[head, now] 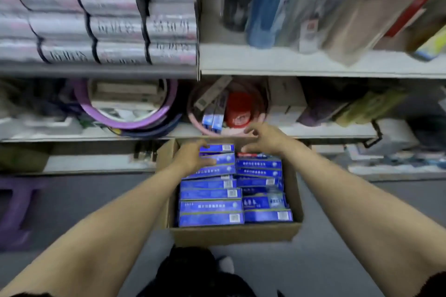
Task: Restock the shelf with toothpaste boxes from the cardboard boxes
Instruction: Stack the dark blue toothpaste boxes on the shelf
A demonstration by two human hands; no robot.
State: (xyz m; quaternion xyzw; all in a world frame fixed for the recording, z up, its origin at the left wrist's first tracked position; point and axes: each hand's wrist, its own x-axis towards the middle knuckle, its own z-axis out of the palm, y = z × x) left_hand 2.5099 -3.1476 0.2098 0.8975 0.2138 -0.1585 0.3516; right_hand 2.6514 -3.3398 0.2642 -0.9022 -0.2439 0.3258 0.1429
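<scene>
An open cardboard box [231, 234] stands on the floor below the shelves, filled with two columns of blue toothpaste boxes [210, 205]. My left hand [190, 158] lies over the far end of the left column, its fingers curled onto the top toothpaste box [217, 148]. My right hand [263, 137] hovers above the far end of the right column with fingers loosely curled and nothing visibly in them. On the lower shelf [313, 131] a pink basin [255, 120] holds two upright blue toothpaste boxes [213, 122] and a red item. The picture is motion-blurred.
Purple rings [125, 113] sit on the lower shelf at left. The upper shelf [313, 62] carries stacked silver packs [108, 24] at left and wrapped long goods at right. A purple stool [14, 212] stands on the grey floor at far left. Packaged goods lie at right.
</scene>
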